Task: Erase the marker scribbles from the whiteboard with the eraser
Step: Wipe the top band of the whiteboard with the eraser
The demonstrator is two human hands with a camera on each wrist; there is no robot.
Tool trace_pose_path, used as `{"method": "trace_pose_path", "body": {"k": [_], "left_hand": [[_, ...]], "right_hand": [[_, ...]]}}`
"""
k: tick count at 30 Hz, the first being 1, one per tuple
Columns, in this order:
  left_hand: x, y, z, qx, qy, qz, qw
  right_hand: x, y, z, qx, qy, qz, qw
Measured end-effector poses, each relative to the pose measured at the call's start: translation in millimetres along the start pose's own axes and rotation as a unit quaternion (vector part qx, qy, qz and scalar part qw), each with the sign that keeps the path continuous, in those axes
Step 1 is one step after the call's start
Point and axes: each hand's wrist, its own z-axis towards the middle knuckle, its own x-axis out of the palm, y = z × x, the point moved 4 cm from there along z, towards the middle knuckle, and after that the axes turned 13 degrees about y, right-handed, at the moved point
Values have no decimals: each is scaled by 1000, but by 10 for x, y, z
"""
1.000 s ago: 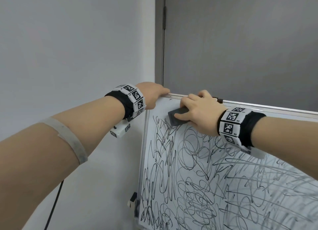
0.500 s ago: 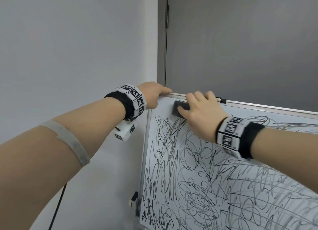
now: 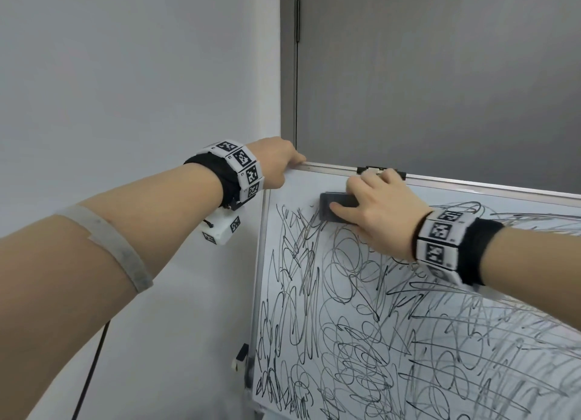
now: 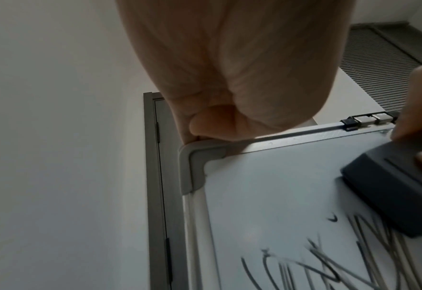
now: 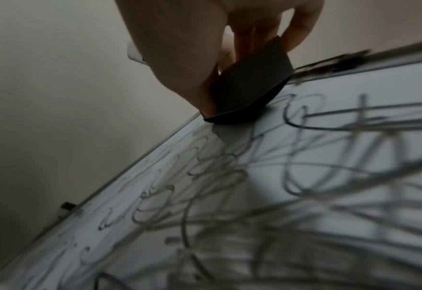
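Two hands working: the left hand [image 3: 276,163] is gripping the whiteboard [image 3: 301,186] corner, the right hand [image 3: 382,212] is pinching the eraser [image 3: 330,210] against the scribbles [image 3: 361,309] under a clip [image 3: 369,169], gray door [image 3: 440,73] behind.

Most of the eraser [image 3: 333,206] is tucked under the right hand [image 3: 382,213], only its left end pokes out. Left hand [image 3: 276,164] fingers wrap over the top corner of the whiteboard [image 3: 301,193] so you can't see the tips. The board runs off the right and bottom of the head view. In the right wrist view the scribbles [image 5: 304,176] are badly smeared with blur. The little clip thing [image 3: 240,355] at the lower left edge of the board is too small to tell.
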Motion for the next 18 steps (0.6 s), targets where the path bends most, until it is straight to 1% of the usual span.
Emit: {"method": "trace_pose_path", "body": {"k": [2, 4, 5, 6, 8, 9, 10, 13, 14, 15, 18], "left_hand": [[-61, -48, -12, -10, 3, -10, 1000], [-166, -94, 1, -21, 12, -26, 999], [-217, -123, 12, -17, 18, -36, 999], [-249, -168, 32, -4, 25, -54, 998], [-263, -313, 88, 32, 33, -90, 995], [-247, -378, 116, 42, 32, -97, 994], [-230, -437, 148, 46, 27, -101, 993], [-235, -510, 219, 46, 27, -113, 992], [-264, -525, 221, 43, 32, -107, 993], [-294, -521, 225, 37, 36, -99, 994], [-349, -559, 217, 16, 26, -78, 997]], "right_hand": [[-23, -139, -78, 22, -12, 14, 1000], [-68, -239, -48, 74, -36, 31, 996], [-83, -230, -22, 79, -43, 37, 995], [-69, -180, -10, 61, -40, 35, 997], [26, -50, -69, 1, -11, 23, 1000], [58, -21, -113, -15, 3, 17, 1000], [61, -48, -154, -10, 7, 13, 1000], [-2, -272, -198, 70, -24, 30, 997], [-12, -302, -210, 81, -30, 36, 996], [1, -279, -221, 69, -29, 35, 997], [62, -123, -261, -15, 2, 11, 1000]]}}
